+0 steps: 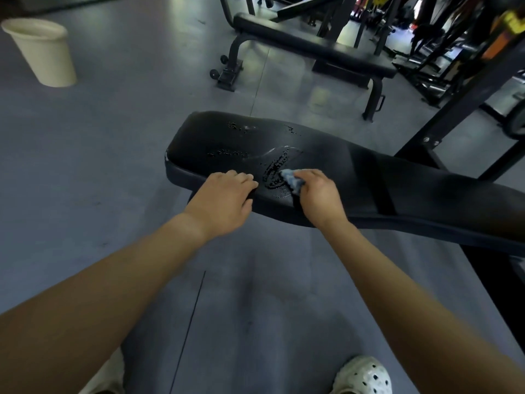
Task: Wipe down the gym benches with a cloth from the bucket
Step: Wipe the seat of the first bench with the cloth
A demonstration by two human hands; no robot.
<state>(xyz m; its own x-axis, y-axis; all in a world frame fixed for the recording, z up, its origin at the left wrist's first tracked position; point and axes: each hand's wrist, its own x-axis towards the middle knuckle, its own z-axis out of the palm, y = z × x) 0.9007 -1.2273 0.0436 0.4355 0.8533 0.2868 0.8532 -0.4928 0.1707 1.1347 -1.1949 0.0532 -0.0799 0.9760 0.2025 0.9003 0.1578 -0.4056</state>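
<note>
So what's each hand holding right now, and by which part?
The right hand grips the bunched blue cloth by its near end; left hand holds nothing, resting on the bench.

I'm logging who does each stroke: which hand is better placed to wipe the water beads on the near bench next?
Right. The right hand grips the blue cloth on the near bench, right beside the water beads. The left hand only rests on the bench's edge, with no cloth.

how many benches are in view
2. The near bench lies across the foreground, where the right hand holds the cloth; the far bench stands behind it, at top centre. Others may be hidden among the racks.
</note>
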